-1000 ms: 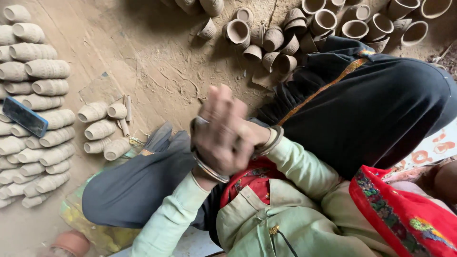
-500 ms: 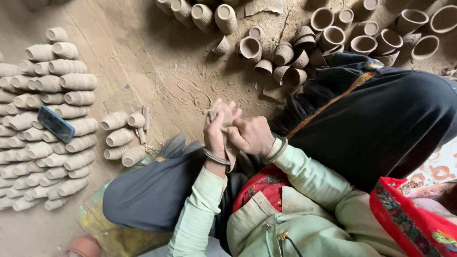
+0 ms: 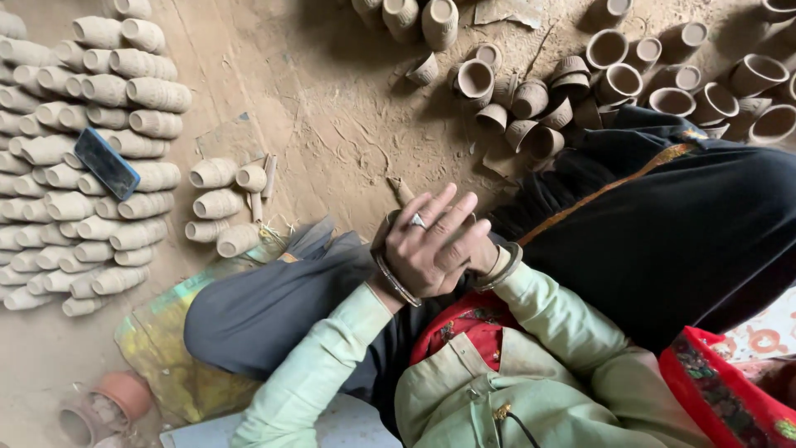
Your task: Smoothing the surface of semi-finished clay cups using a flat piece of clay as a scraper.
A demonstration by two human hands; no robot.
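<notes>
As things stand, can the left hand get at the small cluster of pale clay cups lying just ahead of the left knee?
Probably yes. The left hand lies over the right hand, holding nothing visible, and only bare dirt floor separates it from the cluster of cups.

Bare dusty clay floor (image 3: 332, 124) ahead lies open; stacked pale clay cups (image 3: 75, 166) block the left, brown upright clay cups (image 3: 622, 83) apparently crowd the far right.

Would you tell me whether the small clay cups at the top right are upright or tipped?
Mostly upright: the clay cups show round open mouths facing the camera; a few lean sideways.
</notes>
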